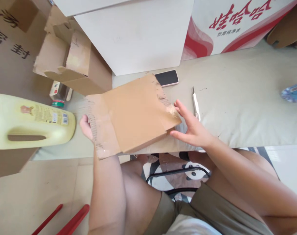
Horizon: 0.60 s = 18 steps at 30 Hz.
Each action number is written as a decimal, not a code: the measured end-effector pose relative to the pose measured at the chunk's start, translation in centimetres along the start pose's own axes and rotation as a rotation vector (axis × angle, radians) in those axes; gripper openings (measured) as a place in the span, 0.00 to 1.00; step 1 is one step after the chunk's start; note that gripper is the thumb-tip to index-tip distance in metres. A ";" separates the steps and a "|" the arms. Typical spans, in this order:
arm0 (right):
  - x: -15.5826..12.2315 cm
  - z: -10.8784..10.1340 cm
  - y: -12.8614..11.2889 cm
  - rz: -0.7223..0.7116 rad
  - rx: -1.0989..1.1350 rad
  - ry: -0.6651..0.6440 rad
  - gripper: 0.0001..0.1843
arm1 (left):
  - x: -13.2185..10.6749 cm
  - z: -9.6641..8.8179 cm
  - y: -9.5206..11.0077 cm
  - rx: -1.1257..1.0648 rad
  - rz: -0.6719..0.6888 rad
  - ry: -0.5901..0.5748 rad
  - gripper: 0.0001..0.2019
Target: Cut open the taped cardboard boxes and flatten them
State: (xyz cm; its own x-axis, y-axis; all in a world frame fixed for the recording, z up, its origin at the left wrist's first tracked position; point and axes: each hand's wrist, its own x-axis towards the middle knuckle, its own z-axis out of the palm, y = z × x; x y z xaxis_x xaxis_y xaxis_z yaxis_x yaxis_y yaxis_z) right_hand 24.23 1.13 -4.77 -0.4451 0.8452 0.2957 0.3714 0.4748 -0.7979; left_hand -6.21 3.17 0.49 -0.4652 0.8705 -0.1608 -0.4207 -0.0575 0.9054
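- Right hand: fingers and thumb spread wide around the carton's torn right corner; at it or just beside it, contact unclear, no closed grip.
- Left hand: fingers bent at the frayed edge of the left flap, partly hidden; from here can't tell how firm the hold is.
- Carton: between both hands, at the front of the worktop, flap overhanging the left forearm.
- Handling, my call: support the left side from beneath, set the right thumb and fingers on sound cardboard; the ragged edge looks likely to rip.
- Light, even pressure; walls could buckle.
- Utility knife: just beyond the right hand, tip pointing away from the person; avoid wide swings that way.
- Phone: by the far right corner, partly covered; lift the carton, don't slide.
- Yellow bottle: near the left hand; leave elbow room.
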 end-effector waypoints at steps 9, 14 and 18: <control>0.0 0.7 -0.5 0.087 0.174 -0.096 0.59 | -0.9 0.3 1.3 0.061 -0.119 -0.007 0.18; -0.1 0.8 -1.1 0.120 0.166 -0.106 0.56 | -1.1 -0.8 1.3 0.164 -0.176 -0.094 0.25; 0.1 0.7 -1.5 0.159 0.160 -0.045 0.52 | -1.3 -0.7 1.2 0.161 -0.103 -0.164 0.27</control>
State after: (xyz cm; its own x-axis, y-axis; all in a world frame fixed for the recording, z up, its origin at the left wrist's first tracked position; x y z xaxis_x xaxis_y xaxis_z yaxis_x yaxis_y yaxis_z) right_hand 23.05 0.32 -3.88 -0.4290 0.8926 0.1390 0.3071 0.2888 -0.9068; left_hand -6.62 1.63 1.55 -0.2880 0.9361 -0.2017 -0.3234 0.1032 0.9406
